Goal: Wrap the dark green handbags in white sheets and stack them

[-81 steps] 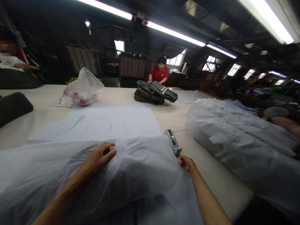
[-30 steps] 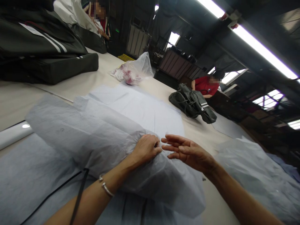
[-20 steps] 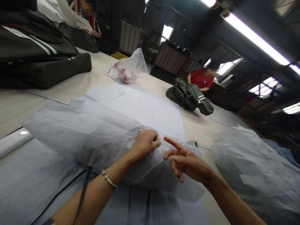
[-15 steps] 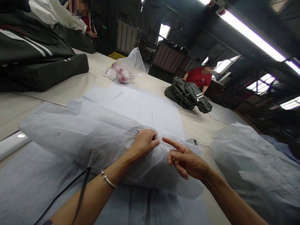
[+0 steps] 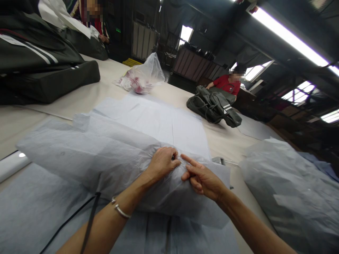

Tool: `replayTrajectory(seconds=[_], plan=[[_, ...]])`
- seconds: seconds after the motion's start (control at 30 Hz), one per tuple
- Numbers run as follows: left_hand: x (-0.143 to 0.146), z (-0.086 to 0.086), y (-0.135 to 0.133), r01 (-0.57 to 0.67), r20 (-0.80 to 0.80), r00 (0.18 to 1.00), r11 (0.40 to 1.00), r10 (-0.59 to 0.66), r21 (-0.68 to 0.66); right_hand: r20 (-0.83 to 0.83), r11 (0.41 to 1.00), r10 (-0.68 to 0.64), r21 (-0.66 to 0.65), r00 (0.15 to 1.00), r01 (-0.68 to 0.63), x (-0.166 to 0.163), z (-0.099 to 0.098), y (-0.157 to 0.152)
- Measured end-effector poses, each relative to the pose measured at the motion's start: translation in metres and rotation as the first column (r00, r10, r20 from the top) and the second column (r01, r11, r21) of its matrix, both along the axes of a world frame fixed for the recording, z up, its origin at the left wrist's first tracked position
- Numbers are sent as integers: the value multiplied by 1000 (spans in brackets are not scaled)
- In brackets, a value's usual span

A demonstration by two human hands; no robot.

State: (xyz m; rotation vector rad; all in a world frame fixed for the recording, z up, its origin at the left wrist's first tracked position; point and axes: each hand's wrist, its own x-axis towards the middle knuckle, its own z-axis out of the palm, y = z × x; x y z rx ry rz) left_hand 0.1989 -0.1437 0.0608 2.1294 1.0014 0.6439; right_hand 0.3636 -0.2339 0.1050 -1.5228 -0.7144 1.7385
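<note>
A long bundle wrapped in pale grey tissue paper (image 5: 92, 155) lies across the table in front of me. My left hand (image 5: 162, 162), with a silver bracelet (image 5: 120, 210) on its wrist, is closed on a gathered fold of the paper at the top of the bundle. My right hand (image 5: 200, 178) is right beside it. Its index finger is stretched out and touches the paper next to the left thumb, and its other fingers are curled. Whether they hold anything is hidden.
A flat pale sheet (image 5: 159, 120) lies beyond the bundle, and a tape dispenser (image 5: 218, 161) pokes out behind it. Wrapped bundles (image 5: 286, 190) are piled at the right. Dark bags (image 5: 47, 77) sit at the left and another (image 5: 214, 107) before a person in red (image 5: 226, 84). Behind is a clear plastic bag (image 5: 143, 76).
My right hand has come from the tape dispenser to the bundle, curled its fingers, and put its index finger on the paper by my left hand. The left hand keeps its grip.
</note>
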Motion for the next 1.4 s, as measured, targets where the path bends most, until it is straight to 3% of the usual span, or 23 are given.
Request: replayTrajectory(seconds=[0.2, 0.6, 0.8, 1.07, 1.3, 1.4], plan=[[0, -2, -1, -13, -22, 1000, 1000, 13, 2, 18, 998, -48, -30, 999, 48, -5, 1, 2], [0, -1, 0, -1, -42, 999, 1000, 2, 29, 243, 977, -202, -24, 949, 214, -28, 6, 11], [0, -1, 1, 17, -29, 999, 1000, -17, 15, 424, 962, -256, 27, 869, 270, -40, 9, 20], [-5, -6, 11, 98, 33, 995, 995, -98, -15, 555, 944, -308, 75, 773, 322, -47, -3, 25], [-19, -3, 6, 168, 59, 983, 981, -174, 92, 587, 938, -318, 82, 744, 336, -50, -4, 25], [-24, 0, -5, 219, -11, 975, 959, -221, 177, 576, 941, -312, 75, 756, 331, -49, -4, 25]])
